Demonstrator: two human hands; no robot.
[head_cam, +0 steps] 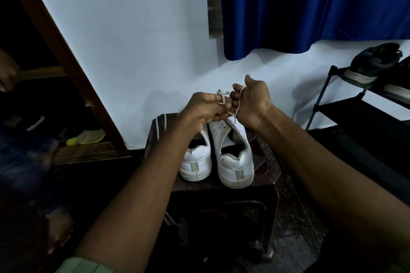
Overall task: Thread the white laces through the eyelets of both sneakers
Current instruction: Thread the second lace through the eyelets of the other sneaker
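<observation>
On a dark brown stool [269,159] by the white wall [133,40], two white sneakers stand side by side, heels toward the camera. No brand name or writing can be read on them; each heel shows only a plain grey strip. The left sneaker [196,162] is partly hidden by the left forearm, and the right sneaker [233,155] sits just beside it, touching or nearly so.

Above the shoes both hands meet. The left hand [204,108] has its fingers curled, its grip pinching a white lace [224,101] that loops over a finger. The right hand [253,102] is also curled, thumb raised, its grip pinching the same lace, which wraps round its forefinger and hangs down toward the tongue of the right sneaker. The lace tip sticks up between the hands. How many eyelets are threaded cannot be told.

At right, a black shoe rack [355,108] holds a dark shoe [375,62] with a pale sole on its top shelf. A blue curtain [310,6] hangs above. At left, a wooden shelf [84,150] holds a yellow-green shoe [86,137] and dark items too dim to name. Another person's hand shows at the far left edge.
</observation>
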